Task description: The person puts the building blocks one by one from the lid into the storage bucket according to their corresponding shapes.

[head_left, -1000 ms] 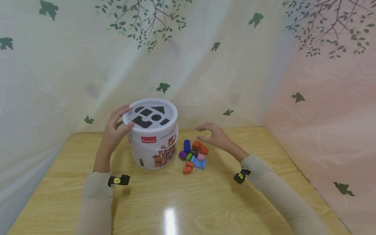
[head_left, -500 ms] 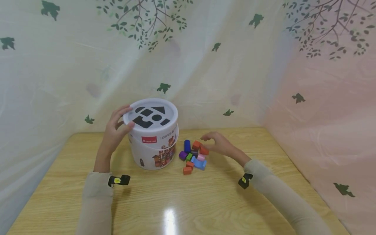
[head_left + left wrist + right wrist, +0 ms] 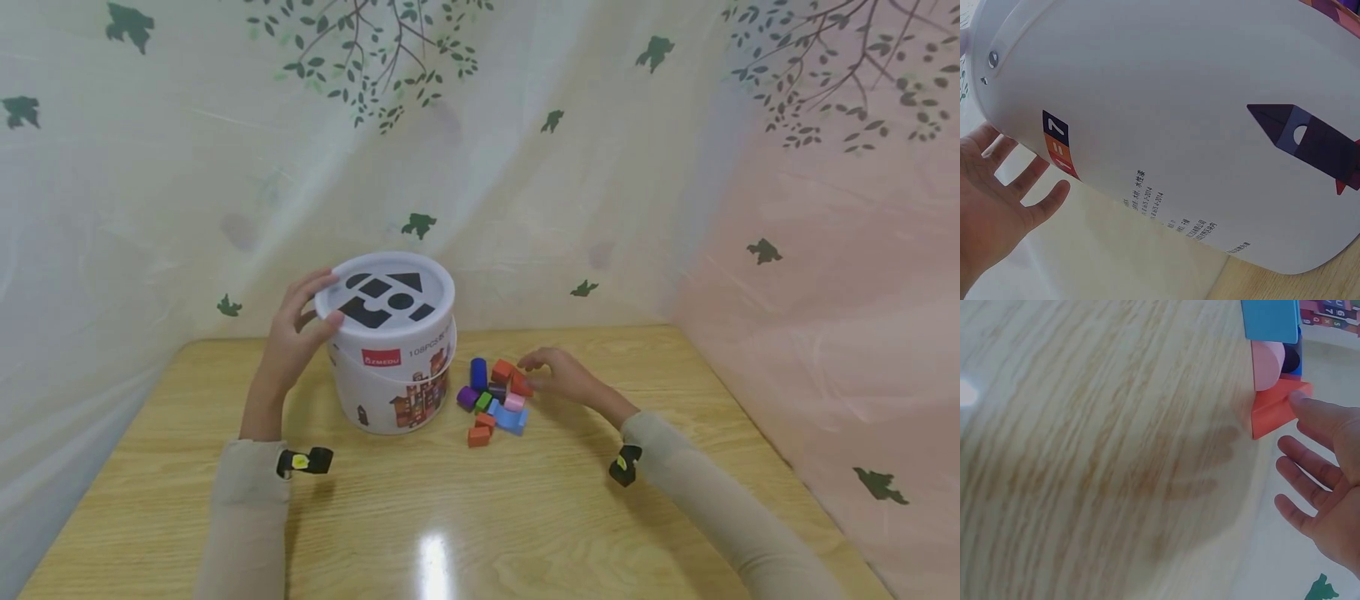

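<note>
1. Toward the back of a wood-grain desk (image 3: pixel 367 508), a white bucket (image 3: pixel 384 392) printed with a red building stands upright, black shapes marking its lid (image 3: pixel 385 297).

2. The person's left grip (image 3: pixel 295 337) is loosely spread, thumb and fingertips resting at the lid's rim.

3. Just right of the bucket lies a cluster of blocks, among them a blue cylinder (image 3: pixel 478 373), a purple block (image 3: pixel 467 397), a green block (image 3: pixel 483 402) and a light-blue block (image 3: pixel 508 417), with two orange blocks (image 3: pixel 478 437) nearest the viewer.

4. The right grip (image 3: pixel 566 377) is released, fingers apart, its thumb tip at a red wedge (image 3: pixel 1269 411); whether they touch cannot be told.

5. A pink block (image 3: pixel 1267 365) sits beside the wedge.

6. Beige sleeves (image 3: pixel 250 500) cover both arms before a pale, leaf-patterned backdrop (image 3: pixel 510 183).
</note>
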`<state>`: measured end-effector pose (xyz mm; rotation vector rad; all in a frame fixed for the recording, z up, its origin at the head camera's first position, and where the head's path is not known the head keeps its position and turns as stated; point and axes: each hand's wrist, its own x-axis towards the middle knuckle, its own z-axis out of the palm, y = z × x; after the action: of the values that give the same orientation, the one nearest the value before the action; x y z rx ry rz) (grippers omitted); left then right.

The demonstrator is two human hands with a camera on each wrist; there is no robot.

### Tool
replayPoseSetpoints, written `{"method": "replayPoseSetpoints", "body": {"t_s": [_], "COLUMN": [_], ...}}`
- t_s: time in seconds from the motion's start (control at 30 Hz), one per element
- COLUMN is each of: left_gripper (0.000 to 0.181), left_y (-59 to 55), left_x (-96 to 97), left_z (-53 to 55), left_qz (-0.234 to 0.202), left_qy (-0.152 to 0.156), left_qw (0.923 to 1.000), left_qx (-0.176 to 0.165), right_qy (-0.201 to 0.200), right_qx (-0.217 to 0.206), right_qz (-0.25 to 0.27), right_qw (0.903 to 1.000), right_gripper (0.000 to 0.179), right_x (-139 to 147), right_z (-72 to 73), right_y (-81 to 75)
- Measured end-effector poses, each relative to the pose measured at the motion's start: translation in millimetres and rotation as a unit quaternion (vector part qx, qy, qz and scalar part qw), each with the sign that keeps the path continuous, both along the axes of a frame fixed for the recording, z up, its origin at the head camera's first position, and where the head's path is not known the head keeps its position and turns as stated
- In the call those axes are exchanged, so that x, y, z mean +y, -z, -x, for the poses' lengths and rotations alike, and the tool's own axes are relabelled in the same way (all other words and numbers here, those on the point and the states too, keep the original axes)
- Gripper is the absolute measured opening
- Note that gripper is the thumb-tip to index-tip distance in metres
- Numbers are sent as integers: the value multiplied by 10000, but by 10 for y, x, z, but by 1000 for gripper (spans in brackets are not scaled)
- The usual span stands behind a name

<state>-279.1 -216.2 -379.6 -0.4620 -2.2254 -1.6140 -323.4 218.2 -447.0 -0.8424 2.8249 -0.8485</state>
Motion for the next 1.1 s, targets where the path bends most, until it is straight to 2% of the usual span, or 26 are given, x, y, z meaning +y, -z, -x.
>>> {"method": "replayPoseSetpoints", "body": {"t_s": [0.17,0.4,0.73,1.1], "left_gripper": [61,61,59,59], "left_y": [12,17,15,21], "left_x": [-7,-15,-17,-11], "left_z": [0,12,33,31], "left_qz": [-8,-60,-119,-134], "left_qy": [0,23,70,74], "left_qw": [10000,10000,9999,9999], "left_qx": [-14,-41,-23,-73], "right_qy": [-32,-236,-44,25], "right_qx": [-40,180,54,-184], "right_qz": [65,55,96,201], "right_qw": [10000,9995,9999,9996], "right_gripper": [32,30,23,29], "right_x": [-17,-48,-109,-143], "right_z": [8,21,-6,-47], "right_y": [31,67,70,103]}}
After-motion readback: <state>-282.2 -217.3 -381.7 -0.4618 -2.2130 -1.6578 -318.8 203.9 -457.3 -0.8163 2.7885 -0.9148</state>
